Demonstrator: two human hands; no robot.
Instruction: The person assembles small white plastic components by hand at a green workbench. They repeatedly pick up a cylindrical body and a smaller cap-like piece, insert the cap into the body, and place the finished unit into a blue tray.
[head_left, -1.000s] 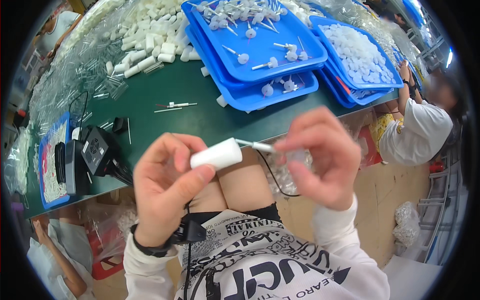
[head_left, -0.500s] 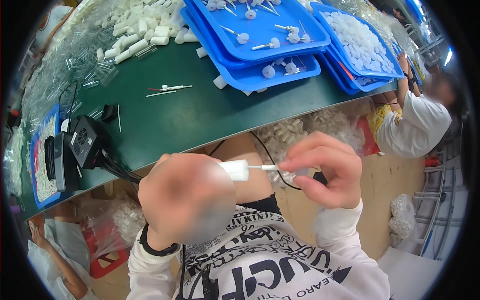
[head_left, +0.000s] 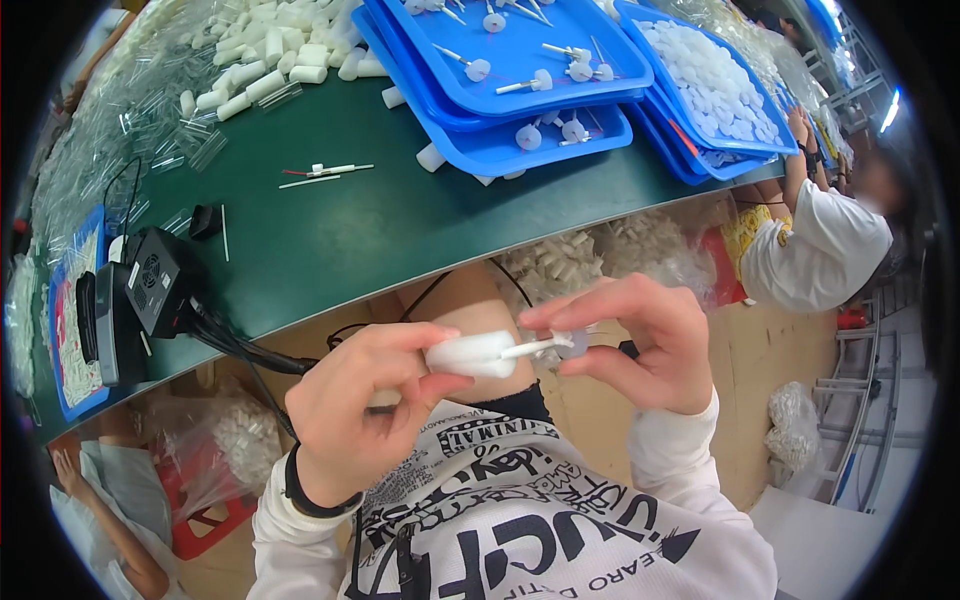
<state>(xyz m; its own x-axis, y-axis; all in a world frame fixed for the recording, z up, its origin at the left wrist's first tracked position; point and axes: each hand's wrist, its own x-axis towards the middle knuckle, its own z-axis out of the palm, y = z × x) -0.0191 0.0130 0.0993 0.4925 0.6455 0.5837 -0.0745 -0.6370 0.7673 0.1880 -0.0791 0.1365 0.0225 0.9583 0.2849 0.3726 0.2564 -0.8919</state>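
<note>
My left hand pinches a thick white plastic cylinder between thumb and fingers, lying nearly level above my lap. My right hand is closed on a round translucent cap, gripped between thumb and fingertips. A slim white tube runs from the cap to the near end of the cylinder. Its tip meets the cylinder's end; how far inside it reaches, I cannot tell. On the green table beyond lie thin white sticks, one with a red piece.
Stacked blue trays hold capped sticks, and another tray holds translucent caps. White cylinders and clear tubes are heaped at the far left. A black device with cables stands left. A co-worker sits at right.
My left hand, blurred before, is now sharp. My right hand has come slightly left, bringing the slim tube closer against the cylinder, and the cap now shows clearly.
</note>
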